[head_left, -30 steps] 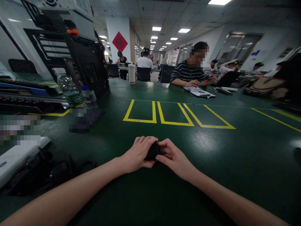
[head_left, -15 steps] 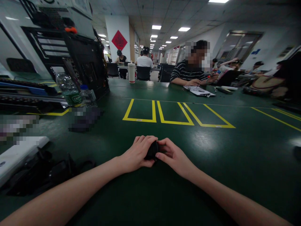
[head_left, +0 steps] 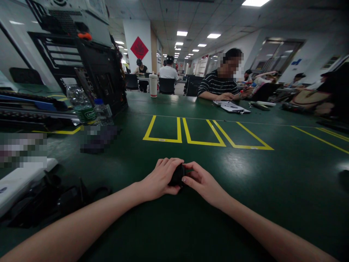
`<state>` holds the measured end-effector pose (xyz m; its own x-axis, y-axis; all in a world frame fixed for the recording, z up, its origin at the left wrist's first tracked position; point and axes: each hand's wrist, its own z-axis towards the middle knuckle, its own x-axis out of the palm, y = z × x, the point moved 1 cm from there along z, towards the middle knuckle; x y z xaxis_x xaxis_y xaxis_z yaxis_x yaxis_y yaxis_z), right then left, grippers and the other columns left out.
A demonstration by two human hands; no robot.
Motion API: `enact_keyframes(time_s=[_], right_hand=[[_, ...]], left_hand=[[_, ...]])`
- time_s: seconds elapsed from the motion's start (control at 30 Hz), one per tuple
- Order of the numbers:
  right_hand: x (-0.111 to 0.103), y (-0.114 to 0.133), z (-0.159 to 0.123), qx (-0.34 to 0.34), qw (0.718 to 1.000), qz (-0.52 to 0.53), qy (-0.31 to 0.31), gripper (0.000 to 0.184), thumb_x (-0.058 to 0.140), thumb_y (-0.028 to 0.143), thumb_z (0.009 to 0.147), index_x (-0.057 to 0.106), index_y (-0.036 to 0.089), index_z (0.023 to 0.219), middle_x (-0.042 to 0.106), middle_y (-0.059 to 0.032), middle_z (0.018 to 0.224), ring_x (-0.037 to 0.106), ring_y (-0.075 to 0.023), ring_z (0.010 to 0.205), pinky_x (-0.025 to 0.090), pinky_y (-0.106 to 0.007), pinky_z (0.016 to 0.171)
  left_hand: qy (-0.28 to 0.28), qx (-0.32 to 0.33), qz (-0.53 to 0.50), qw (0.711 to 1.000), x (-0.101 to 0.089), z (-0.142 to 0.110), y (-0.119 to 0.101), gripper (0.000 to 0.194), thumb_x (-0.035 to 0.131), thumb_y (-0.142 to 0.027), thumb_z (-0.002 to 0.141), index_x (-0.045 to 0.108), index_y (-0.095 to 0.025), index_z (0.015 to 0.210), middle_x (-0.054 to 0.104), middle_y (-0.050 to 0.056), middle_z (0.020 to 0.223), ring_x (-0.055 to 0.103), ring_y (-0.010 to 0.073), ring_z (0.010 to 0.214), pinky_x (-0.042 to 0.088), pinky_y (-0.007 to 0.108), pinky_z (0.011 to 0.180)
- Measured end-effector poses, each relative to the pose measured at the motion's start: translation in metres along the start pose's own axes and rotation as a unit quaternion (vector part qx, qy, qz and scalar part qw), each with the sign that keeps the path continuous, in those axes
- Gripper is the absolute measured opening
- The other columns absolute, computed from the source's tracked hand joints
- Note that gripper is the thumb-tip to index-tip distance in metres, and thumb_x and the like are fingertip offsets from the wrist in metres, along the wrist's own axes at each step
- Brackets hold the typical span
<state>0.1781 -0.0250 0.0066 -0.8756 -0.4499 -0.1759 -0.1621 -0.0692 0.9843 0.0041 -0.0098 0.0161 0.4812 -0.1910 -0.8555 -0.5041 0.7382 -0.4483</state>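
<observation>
A small black object [head_left: 177, 176] with a rounded shape lies between my hands, low over the green table or resting on it; its exact kind I cannot make out. My left hand [head_left: 161, 179] wraps over its left side, thumb below and fingers across the top, hiding much of it. From the other side my right hand [head_left: 200, 181] pinches its right end between thumb and fingertips. Both forearms reach in from the lower corners of the view.
Yellow tape outlines [head_left: 203, 143] mark the green table [head_left: 286, 182] beyond my hands. At left are a white box [head_left: 24, 178], black gear [head_left: 71, 200], two bottles [head_left: 81, 105] and an open computer case [head_left: 100, 72]. A cup [head_left: 153, 86] and a clipboard [head_left: 236, 107] by a seated person stand farther off.
The whole view has shifted very slightly. Both hands keep their hold on the black object, with no clear movement of it.
</observation>
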Motion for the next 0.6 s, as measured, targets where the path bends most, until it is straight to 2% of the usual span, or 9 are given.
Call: enact_keyframes(time_s=[0.13, 0.27, 0.37, 0.47, 0.6], right_hand=[[0.0029, 0.0016, -0.0049, -0.022, 0.999, -0.036, -0.002, 0.027, 0.054, 0.018, 0.076, 0.044, 0.024, 0.101, 0.053, -0.0014, 0.102, 0.055, -0.0158, 0.095, 0.048, -0.034, 0.083], [0.0031, 0.0012, -0.0041, -0.041, 0.998, -0.031, -0.024, 0.019, 0.052, 0.021, 0.078, 0.046, 0.024, 0.096, 0.052, -0.0011, 0.100, 0.056, -0.0155, 0.094, 0.049, -0.033, 0.080], [0.0006, -0.0005, 0.0007, -0.016, 1.000, 0.016, -0.014, 0.020, 0.053, 0.022, 0.077, 0.044, 0.022, 0.095, 0.054, -0.0009, 0.093, 0.058, -0.0153, 0.088, 0.049, -0.034, 0.078], [-0.0014, -0.0015, 0.0035, 0.006, 0.999, 0.031, -0.009, 0.026, 0.056, 0.022, 0.075, 0.043, 0.020, 0.097, 0.054, -0.0026, 0.097, 0.057, -0.0160, 0.091, 0.048, -0.035, 0.081], [0.0007, -0.0006, -0.0008, -0.020, 1.000, 0.004, -0.005, 0.025, 0.057, 0.020, 0.074, 0.045, 0.022, 0.096, 0.053, -0.0017, 0.100, 0.054, -0.0162, 0.098, 0.046, -0.036, 0.085]], left_hand=[[-0.001, 0.003, 0.008, 1.000, -0.0002, 0.0000, -0.0008, 0.061, 0.060, -0.021, 0.070, 0.026, -0.021, 0.121, 0.041, 0.009, 0.118, 0.043, 0.0236, 0.100, 0.031, 0.039, 0.087], [-0.013, 0.005, 0.011, 1.000, 0.0043, 0.0004, 0.0027, 0.062, 0.060, -0.021, 0.070, 0.025, -0.021, 0.121, 0.041, 0.009, 0.117, 0.043, 0.0234, 0.100, 0.031, 0.039, 0.087], [-0.017, 0.004, 0.009, 1.000, 0.0077, 0.0010, 0.0057, 0.062, 0.060, -0.023, 0.069, 0.025, -0.021, 0.121, 0.042, 0.008, 0.116, 0.043, 0.0231, 0.098, 0.031, 0.039, 0.086], [-0.021, 0.005, 0.010, 1.000, 0.0088, 0.0013, 0.0067, 0.063, 0.061, -0.023, 0.069, 0.025, -0.021, 0.121, 0.042, 0.008, 0.116, 0.043, 0.0230, 0.097, 0.031, 0.039, 0.086], [-0.011, 0.007, 0.013, 1.000, 0.0058, 0.0009, 0.0044, 0.062, 0.060, -0.021, 0.069, 0.025, -0.020, 0.121, 0.042, 0.008, 0.115, 0.043, 0.0227, 0.098, 0.030, 0.038, 0.087]])
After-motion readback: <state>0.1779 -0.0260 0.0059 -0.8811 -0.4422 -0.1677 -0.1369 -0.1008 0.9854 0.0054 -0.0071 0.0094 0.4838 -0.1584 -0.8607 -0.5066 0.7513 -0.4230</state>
